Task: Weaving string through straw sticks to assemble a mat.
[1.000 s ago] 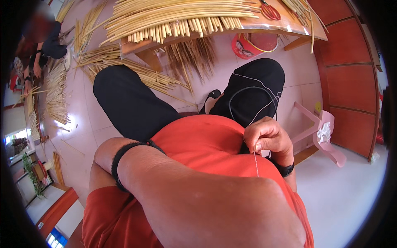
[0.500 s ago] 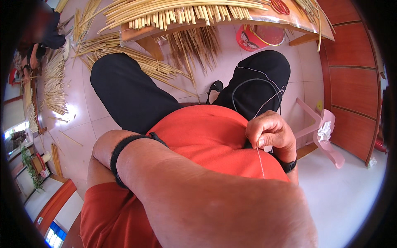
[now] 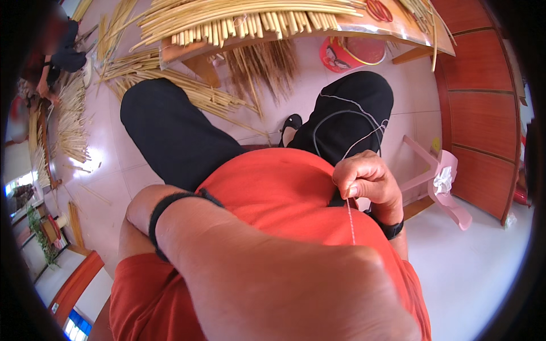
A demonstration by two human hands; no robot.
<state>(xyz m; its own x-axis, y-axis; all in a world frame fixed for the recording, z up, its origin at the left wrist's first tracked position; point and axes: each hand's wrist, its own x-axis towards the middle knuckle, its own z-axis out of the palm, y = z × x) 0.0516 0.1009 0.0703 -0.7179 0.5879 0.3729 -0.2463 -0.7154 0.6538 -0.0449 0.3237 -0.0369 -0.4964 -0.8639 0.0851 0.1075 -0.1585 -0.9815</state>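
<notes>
Thread [image 3: 351, 221] pinched between the thumb and curled fingertips of the right hand [image 3: 372, 182], up over the right side of a red shirt [image 3: 267, 176]. From the pinch, running pretty straight down to the edge of the left forearm [image 3: 256, 278], then lost to view. More of it trailing up from the hand, lying loose across the right thigh and knee of some black trousers [image 3: 176, 136]. Also on that thigh, a dark grey cord [image 3: 347, 110] in a wide loop.

Can't tell about the left fingers, sorry: hidden, with just that bent forearm filling the lower middle, kinda blurry toward its far end. Black band [image 3: 176, 198] near the left elbow, black wristband [image 3: 391, 228] on the right.

Past the knees, a table [image 3: 193, 54] piled with straw-coloured sticks [image 3: 227, 17], plus red scissors [image 3: 378, 10] toward its right end. Underneath, brown bristly stalks [image 3: 264, 65] and, near the right knee, a red bucket [image 3: 341, 57]. Off to the right, a pink stool [image 3: 446, 199] beside a reddish wood cabinet [image 3: 480, 125]. Way over left, another person [image 3: 68, 54], blurred, near more sticks on the floor [image 3: 139, 165].
</notes>
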